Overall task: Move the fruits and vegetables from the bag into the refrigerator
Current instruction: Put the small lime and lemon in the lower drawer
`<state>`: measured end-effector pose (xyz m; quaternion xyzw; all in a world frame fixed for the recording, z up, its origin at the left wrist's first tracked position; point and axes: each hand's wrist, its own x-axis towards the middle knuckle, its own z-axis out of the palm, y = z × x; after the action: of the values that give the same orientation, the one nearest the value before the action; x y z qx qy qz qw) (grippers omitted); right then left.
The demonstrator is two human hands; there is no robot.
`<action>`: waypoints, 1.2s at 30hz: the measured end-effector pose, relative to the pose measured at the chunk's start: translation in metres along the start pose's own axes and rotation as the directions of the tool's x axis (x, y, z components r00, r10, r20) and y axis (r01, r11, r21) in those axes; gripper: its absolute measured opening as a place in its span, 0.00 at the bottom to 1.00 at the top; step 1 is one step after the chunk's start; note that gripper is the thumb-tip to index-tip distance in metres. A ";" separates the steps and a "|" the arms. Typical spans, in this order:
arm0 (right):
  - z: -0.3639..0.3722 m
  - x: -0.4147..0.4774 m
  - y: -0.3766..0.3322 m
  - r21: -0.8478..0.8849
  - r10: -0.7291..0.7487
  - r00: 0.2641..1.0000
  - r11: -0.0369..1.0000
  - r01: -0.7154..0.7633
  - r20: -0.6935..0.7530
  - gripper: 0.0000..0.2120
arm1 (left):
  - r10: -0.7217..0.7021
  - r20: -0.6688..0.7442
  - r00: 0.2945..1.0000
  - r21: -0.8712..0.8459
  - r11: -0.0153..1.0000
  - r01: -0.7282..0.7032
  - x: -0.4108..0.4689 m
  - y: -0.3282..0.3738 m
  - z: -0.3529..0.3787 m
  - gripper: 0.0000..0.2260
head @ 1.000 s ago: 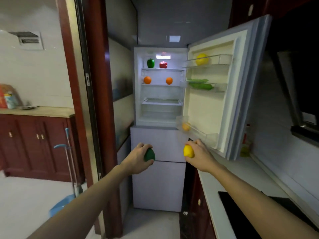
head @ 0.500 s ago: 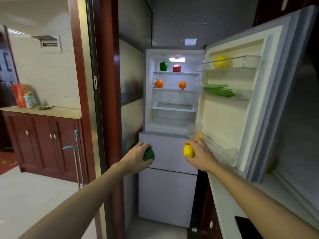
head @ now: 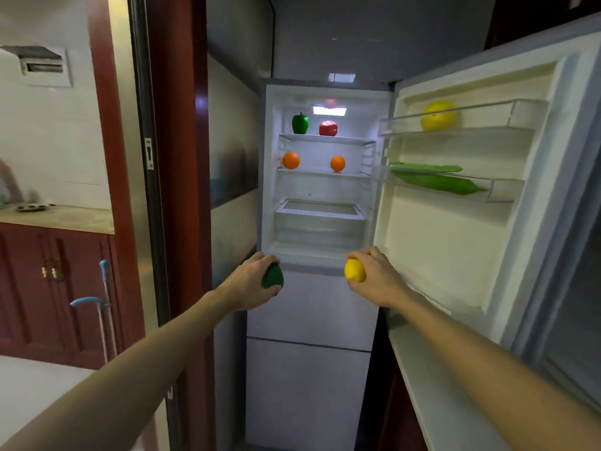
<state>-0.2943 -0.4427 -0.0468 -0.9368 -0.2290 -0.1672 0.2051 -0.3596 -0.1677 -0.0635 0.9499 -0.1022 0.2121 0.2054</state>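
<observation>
Both bare arms reach forward toward the tall white refrigerator (head: 312, 307), whose upper door (head: 455, 242) stands swung open to the right. The left hand (head: 252, 283) is closed around a dark green rounded fruit (head: 272, 277), only part of which shows past the fingers. The right hand (head: 374, 278) is closed around a small yellow lemon-like fruit (head: 355, 270). The two hands are apart, held level with each other in front of the bottom edge of the open upper compartment, above the closed lower drawers.

Inside, a green bell pepper (head: 300, 123) and a red bell pepper (head: 328, 128) stand side by side on the top glass shelf. Two oranges (head: 291, 160) sit apart on the shelf below. Under them is a clear drawer (head: 320, 219).

In the door, a large yellow round fruit (head: 437, 115) rests in the top clear bin, and long green vegetables (head: 435, 182) lie in the middle bin.

A pale desk (head: 422, 385) runs along the right below the door. Left of a red-brown door frame (head: 182, 157), a blue-handled mop (head: 104, 307) leans against dark red cabinets (head: 55, 288).
</observation>
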 end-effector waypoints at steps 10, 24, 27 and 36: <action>0.016 0.094 -0.021 -0.034 -0.072 0.996 0.997 0.071 -0.046 0.25 | 0.049 0.064 0.997 0.062 0.997 -0.053 0.075 -0.066 0.002 0.24; 0.053 0.201 0.026 -0.031 -0.061 0.997 0.998 0.060 -0.038 0.25 | 0.072 0.055 0.996 0.058 0.996 -0.075 0.179 -0.124 0.041 0.25; 0.063 0.234 0.044 -0.019 -0.069 0.997 0.998 0.068 -0.042 0.24 | 0.073 0.058 0.996 0.053 0.996 -0.076 0.214 -0.135 0.050 0.25; 0.080 0.328 0.101 -0.025 -0.063 0.997 0.998 0.062 -0.039 0.26 | 0.088 0.046 0.995 0.033 0.995 -0.090 0.321 -0.148 0.080 0.25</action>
<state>0.0488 -0.3695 -0.0136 -0.9280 -0.2519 -0.1951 0.1931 -0.0040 -0.1047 -0.0383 0.9524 -0.1452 0.2018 0.1767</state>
